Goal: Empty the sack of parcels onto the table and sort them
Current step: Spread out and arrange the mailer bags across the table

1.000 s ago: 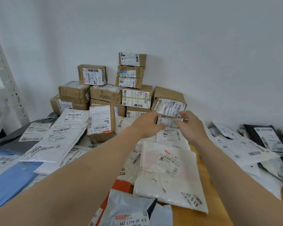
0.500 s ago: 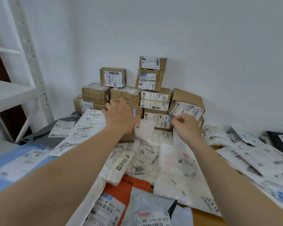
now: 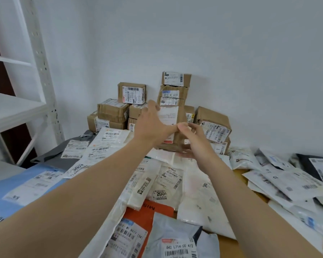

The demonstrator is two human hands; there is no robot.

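Observation:
A brown cardboard box with a white label is held upright above the table, just in front of the stack of brown boxes against the wall. My left hand grips its left side and upper edge. Under its lower right corner, my right hand supports it with fingers below and thumb on the front. Flat white mailer bags cover the wooden table below my arms. The sack is not in view.
A white metal shelf unit stands at the left. A blue mailer and grey mailers lie at the left edge. An orange mailer and a grey labelled bag lie near me. More mailers pile up at the right.
My left hand moved left to the upright box, took it, and lifted it toward the stack. My right hand left the small parcel and came under the box.

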